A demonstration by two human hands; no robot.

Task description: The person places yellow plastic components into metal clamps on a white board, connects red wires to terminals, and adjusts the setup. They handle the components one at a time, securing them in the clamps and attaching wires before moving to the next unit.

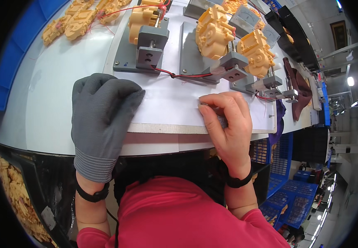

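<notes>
My left hand (104,111), in a grey knitted glove, rests at the front of the white board with its fingers curled and pressed together; whatever they may hold is hidden. Across from it my bare right hand (230,120) is closed in a pinch, thumb against forefinger, with a tiny dark bit at the tips too small to name. Beyond the hands stand several grey test fixtures (123,58) bearing yellow plastic gear housings (214,35), (256,53). A red and black wire pair (183,76) runs between the fixtures.
More yellow housings (77,22) lie at the far left beside a blue bin wall (9,70). Small panel meters (245,18) stand behind the fixtures. A dark red cloth (299,89) lies at the right. Blue crates (288,198) stand below, and a black bin (34,190) sits lower left.
</notes>
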